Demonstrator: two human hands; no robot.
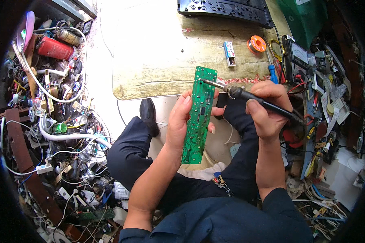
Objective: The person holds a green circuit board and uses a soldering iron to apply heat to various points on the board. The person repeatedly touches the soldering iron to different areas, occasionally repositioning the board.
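My left hand (179,121) grips a long green circuit board (196,137) by its edges, fingers passing behind it. The board is held upright, slightly tilted, over my lap near the table's front edge. In my right hand (269,107) is a soldering iron (247,96) with a black handle, held like a pen. Its metal tip points left and meets the upper part of the board; whether it touches a joint is too small to tell. Part of the left hand's fingers is hidden by the board.
On the wooden table (150,65) are a black plastic panel (227,10), a small box (229,54), an orange solder spool (256,44) and a blue-handled screwdriver (272,73). An analog meter (298,54) stands at right. Heaped parts and cables (69,133) fill the left side, with a red cylinder (54,48).
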